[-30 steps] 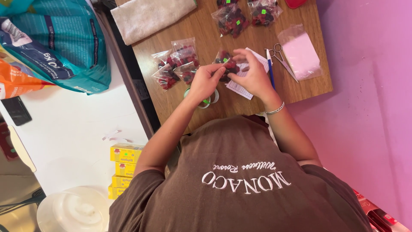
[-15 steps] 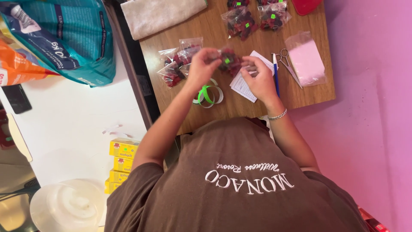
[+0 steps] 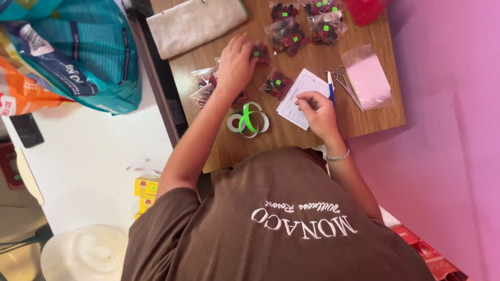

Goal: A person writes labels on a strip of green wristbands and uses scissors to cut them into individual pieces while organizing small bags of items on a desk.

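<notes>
My left hand (image 3: 237,65) reaches across the wooden table (image 3: 364,117) and grips a small clear bag of dark red pieces with a green sticker (image 3: 259,52). More such bags lie beyond it (image 3: 287,36) and under my wrist (image 3: 204,86); another bag (image 3: 277,83) sits between my hands. My right hand (image 3: 317,109), with a bracelet at the wrist, rests on a white printed sheet (image 3: 299,91), its fingers curled in with nothing visible in them. Rolls of tape with a bright green strip (image 3: 249,119) lie near the table's front edge.
A blue pen (image 3: 330,86), scissors (image 3: 345,83) and a pink-filled bag (image 3: 369,78) lie right of the sheet. A grey cloth (image 3: 195,23) and a red container (image 3: 367,8) sit at the far side. Left are a teal sack (image 3: 67,47) and yellow boxes (image 3: 146,187).
Both hands held one small bag together before. Now my left hand has carried it farther across the table, and my right hand has dropped onto the white sheet.
</notes>
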